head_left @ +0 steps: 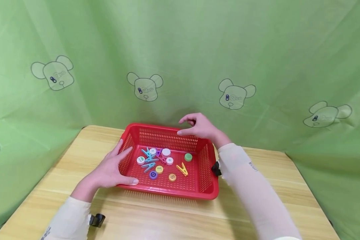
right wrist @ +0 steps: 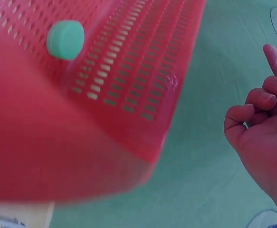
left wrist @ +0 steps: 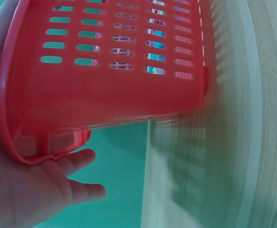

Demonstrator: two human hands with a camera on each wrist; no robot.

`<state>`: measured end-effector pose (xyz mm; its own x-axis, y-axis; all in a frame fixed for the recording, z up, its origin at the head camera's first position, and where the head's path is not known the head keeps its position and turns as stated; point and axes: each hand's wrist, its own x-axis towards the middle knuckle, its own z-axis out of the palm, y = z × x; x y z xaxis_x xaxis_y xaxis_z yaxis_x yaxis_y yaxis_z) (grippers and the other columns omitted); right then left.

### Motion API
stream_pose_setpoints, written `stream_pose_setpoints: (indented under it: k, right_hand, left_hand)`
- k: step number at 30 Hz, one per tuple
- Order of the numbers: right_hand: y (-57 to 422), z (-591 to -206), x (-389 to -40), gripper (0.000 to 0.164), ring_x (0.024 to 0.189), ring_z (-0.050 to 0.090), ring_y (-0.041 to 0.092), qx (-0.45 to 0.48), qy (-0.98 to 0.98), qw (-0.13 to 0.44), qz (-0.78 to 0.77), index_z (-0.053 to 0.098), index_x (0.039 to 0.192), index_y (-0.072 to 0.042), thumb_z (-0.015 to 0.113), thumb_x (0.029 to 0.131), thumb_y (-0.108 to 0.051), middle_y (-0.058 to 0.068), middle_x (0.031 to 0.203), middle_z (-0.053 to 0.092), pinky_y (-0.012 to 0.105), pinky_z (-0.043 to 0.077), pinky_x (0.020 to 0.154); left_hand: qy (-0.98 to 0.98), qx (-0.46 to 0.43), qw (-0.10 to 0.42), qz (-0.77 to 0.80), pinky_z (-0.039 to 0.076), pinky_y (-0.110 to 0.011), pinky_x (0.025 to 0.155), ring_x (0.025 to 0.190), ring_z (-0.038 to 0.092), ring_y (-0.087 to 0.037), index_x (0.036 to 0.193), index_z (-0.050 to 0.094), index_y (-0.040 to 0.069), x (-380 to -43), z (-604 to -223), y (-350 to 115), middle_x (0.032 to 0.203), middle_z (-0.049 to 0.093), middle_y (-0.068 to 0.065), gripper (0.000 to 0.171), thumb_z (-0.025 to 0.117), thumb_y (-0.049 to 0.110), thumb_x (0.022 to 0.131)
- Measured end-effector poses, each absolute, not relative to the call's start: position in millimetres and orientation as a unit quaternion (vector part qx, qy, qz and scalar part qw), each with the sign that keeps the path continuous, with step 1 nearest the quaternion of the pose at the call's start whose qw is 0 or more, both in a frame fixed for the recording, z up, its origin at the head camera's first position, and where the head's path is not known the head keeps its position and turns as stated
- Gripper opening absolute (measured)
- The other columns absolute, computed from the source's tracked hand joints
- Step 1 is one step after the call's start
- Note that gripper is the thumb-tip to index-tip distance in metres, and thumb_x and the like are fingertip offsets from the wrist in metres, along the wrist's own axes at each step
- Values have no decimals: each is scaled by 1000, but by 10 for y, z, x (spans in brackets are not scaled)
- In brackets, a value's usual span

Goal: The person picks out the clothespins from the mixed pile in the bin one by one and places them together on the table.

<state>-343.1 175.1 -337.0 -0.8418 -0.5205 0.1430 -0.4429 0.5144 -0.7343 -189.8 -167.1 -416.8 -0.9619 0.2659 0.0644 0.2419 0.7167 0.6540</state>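
Observation:
A red plastic basket (head_left: 180, 190) with slotted walls stands on the table. My left hand (head_left: 109, 170) rests against its left front corner, thumb along the front rim and fingers spread by the left wall; in the left wrist view two fingertips stick out past the rim. Over the back right rim my right hand (head_left: 199, 126) is raised, its fingers loosely bent with nothing between them. Inside lie a green bottle cap (head_left: 188, 157), a yellow clothespin (head_left: 182, 169), an orange cap (head_left: 172, 177), a purple cap (head_left: 153, 175) and several blue clothespins (head_left: 149, 159).
White caps (head_left: 166, 152), a yellow cap (head_left: 159, 169) and a pink clothespin (head_left: 161, 160) also lie in the basket. A green curtain (head_left: 180, 50) with bear heads hangs right behind the wooden table (head_left: 132, 220) and along both sides.

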Motion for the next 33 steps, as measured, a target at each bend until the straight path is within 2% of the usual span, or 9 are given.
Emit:
stream_pose_setpoints:
  k: [7,12,23,29,33]
  right_hand:
    - [1609,-3546,-3410,33,69,38,20,-287,844,68,-447,73,110,-4,83,85,-23,5,70,40,33,37,66]
    - [1546,-3706,-3367,31,67,36,19,-284,839,83,-457,73,111,-3,80,87,-22,4,69,39,32,36,64]
    - [1471,-3896,-3366,30,73,42,20,-258,836,110,-472,74,112,-8,76,90,-28,6,75,47,32,37,66]
    - [1404,-3967,-3386,32,71,43,19,-244,848,125,-454,73,115,-8,76,90,-29,5,73,46,31,39,64]
    - [1346,-4019,-3382,36,77,49,20,-231,859,147,-432,72,120,-9,78,88,-26,8,84,58,30,43,65]
  left_hand:
    - [927,141,13,347,38,-68,99,145,11,-47,158,30,11,-1921,-4122,-1644,166,-3,-14,120,90,54,63]
    - [927,147,13,344,35,-69,101,145,12,-48,157,32,9,-1906,-4098,-1624,166,-2,-16,120,90,56,64]
    - [926,142,18,348,38,-68,100,145,13,-47,158,31,10,-1887,-4097,-1629,166,-3,-14,121,89,57,63]
    - [926,140,19,349,38,-68,100,145,12,-47,158,31,9,-1881,-4112,-1651,166,-3,-14,120,90,55,64]
    - [926,136,21,350,40,-66,99,145,11,-46,158,30,10,-1888,-4131,-1664,166,-3,-13,120,91,53,64]
